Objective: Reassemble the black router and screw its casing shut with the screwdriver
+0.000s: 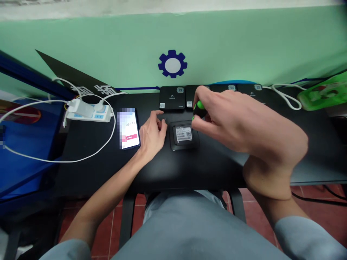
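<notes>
Gripping a green-handled screwdriver (200, 109) in the right hand (238, 124), its tip hidden, probably over the labelled black box (183, 135) at frame centre; left hand (153, 135) curled on the bench (189, 169) just beside it.

The left hand (153, 135) rests palm-down with fingers curled, while the right hand (238, 122) closes in a grip, wrist sharply bent.

Workshop-type electronics bench, likely an assembly station. Black table (189, 169) against a green-painted wall (244, 43); small black devices (172, 97) lined up in a row, power strip (101, 113) with white cables, red tile floor (103, 231).
</notes>
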Action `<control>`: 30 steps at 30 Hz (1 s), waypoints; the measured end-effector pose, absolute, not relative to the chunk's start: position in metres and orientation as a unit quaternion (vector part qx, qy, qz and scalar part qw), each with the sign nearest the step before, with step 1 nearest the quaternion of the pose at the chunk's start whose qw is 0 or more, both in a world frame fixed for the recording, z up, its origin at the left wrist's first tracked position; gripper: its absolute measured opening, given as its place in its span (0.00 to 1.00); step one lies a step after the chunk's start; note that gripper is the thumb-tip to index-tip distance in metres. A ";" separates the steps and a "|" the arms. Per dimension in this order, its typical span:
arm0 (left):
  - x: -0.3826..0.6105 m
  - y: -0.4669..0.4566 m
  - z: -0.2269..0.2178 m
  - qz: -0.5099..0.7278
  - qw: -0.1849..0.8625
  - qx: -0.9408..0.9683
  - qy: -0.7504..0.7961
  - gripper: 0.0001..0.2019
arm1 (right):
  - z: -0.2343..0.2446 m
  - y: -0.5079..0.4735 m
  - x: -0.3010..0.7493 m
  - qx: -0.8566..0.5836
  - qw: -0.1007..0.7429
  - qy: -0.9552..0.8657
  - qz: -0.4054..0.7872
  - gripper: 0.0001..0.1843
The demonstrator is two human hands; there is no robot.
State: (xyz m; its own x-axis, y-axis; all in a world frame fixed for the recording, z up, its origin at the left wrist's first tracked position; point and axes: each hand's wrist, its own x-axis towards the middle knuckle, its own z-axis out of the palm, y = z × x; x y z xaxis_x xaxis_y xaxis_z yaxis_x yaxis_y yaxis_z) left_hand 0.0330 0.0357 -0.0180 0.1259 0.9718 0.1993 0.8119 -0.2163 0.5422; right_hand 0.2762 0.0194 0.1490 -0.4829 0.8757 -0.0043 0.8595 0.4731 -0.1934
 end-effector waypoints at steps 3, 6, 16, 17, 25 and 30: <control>0.028 0.040 -0.019 0.271 0.120 0.734 0.612 0.13 | 0.147 0.016 0.281 -0.485 0.048 -0.870 0.077 0.14; 0.026 0.043 -0.018 0.296 0.112 0.728 0.608 0.13 | 0.147 0.015 0.284 -0.474 0.030 -0.878 0.052 0.18; 0.032 0.042 -0.024 0.338 0.214 0.737 0.545 0.07 | 0.149 0.017 0.283 -0.494 0.007 -0.869 0.019 0.18; 0.033 0.042 -0.024 0.327 0.223 0.739 0.545 0.07 | 0.149 0.017 0.283 -0.501 0.006 -0.865 0.018 0.17; 0.037 0.036 -0.029 0.252 0.198 0.779 0.539 0.13 | 0.151 0.020 0.279 -0.527 0.005 -0.850 0.017 0.18; 0.038 0.036 -0.030 0.249 0.198 0.781 0.537 0.13 | 0.153 0.021 0.276 -0.551 0.003 -0.834 0.005 0.20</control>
State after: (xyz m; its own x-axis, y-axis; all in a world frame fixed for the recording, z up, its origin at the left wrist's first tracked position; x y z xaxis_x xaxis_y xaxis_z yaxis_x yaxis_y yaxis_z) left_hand 0.0378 0.0357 -0.0295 0.2987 0.9380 0.1756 0.7410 -0.3439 0.5767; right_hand 0.2763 0.0206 0.1529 -0.3918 0.9200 -0.0008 0.9200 0.3918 -0.0114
